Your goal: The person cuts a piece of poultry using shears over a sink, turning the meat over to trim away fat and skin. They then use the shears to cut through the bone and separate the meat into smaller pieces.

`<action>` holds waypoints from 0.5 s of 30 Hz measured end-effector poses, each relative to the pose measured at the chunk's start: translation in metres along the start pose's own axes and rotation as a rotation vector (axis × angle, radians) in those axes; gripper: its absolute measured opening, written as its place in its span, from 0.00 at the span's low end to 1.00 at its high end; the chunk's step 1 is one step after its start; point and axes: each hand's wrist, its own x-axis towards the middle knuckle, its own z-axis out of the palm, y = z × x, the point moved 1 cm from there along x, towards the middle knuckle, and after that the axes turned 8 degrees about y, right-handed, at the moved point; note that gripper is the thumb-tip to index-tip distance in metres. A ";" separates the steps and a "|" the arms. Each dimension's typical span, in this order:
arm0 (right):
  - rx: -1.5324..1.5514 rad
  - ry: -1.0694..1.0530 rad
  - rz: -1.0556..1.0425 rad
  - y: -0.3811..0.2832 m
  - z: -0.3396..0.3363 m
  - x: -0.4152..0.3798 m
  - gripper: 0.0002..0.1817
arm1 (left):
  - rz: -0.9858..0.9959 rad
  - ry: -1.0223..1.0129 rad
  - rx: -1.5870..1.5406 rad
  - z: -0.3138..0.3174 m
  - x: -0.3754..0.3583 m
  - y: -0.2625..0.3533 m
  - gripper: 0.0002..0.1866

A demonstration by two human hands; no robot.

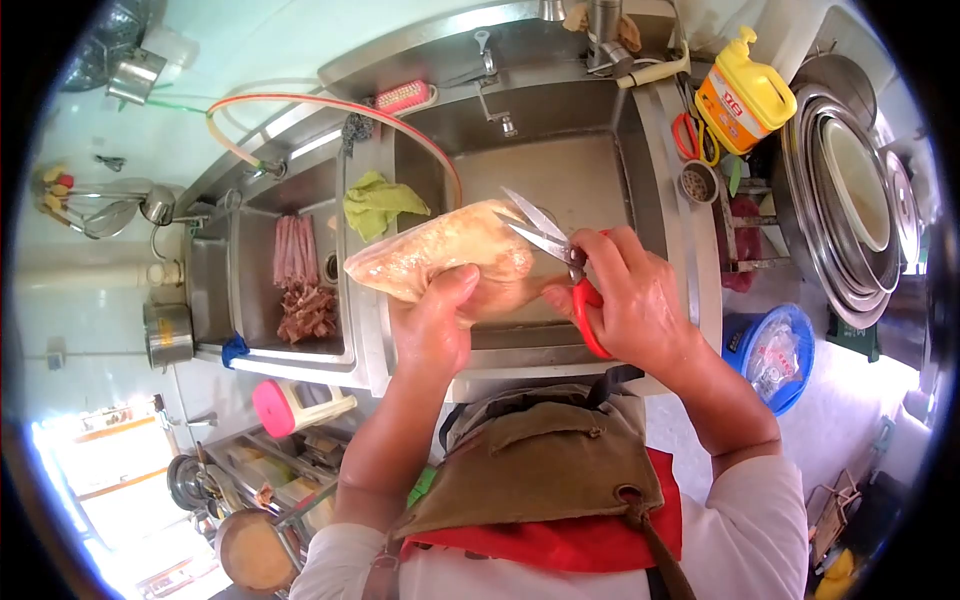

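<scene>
A pale, plucked bird carcass (pixel 440 250), poultry by its look, is held over the large sink (pixel 590 160). My left hand (pixel 437 320) grips it from below, thumb pressed on its near side. In my right hand (pixel 635 300) is a pair of scissors (pixel 583 305) with red handles, my fingers wrapped round the loops. Their blades are spread apart and overlap the bird's right end. A green cloth (pixel 378 205) lies on the divider just behind the carcass.
Pinkish strips (pixel 295 250) and dark reddish pieces (pixel 306 312) of meat lie in the left sink. An orange hose (pixel 330 98) arches over the divider. On the right stand a yellow detergent jug (pixel 745 95), stacked metal basins (pixel 840 200) and a blue bucket (pixel 735 340).
</scene>
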 end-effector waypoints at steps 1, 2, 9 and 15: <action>-0.003 -0.003 -0.003 0.000 0.000 0.000 0.22 | 0.011 -0.014 0.034 -0.003 0.000 -0.001 0.28; -0.006 -0.005 -0.006 0.000 0.001 0.000 0.22 | 0.022 -0.028 0.068 -0.004 0.000 -0.001 0.30; -0.028 -0.025 -0.023 0.001 0.001 0.001 0.21 | 0.027 -0.004 0.077 -0.002 -0.001 0.001 0.27; -0.041 -0.027 -0.014 0.000 0.001 -0.001 0.21 | 0.032 -0.024 0.126 -0.004 0.001 0.000 0.29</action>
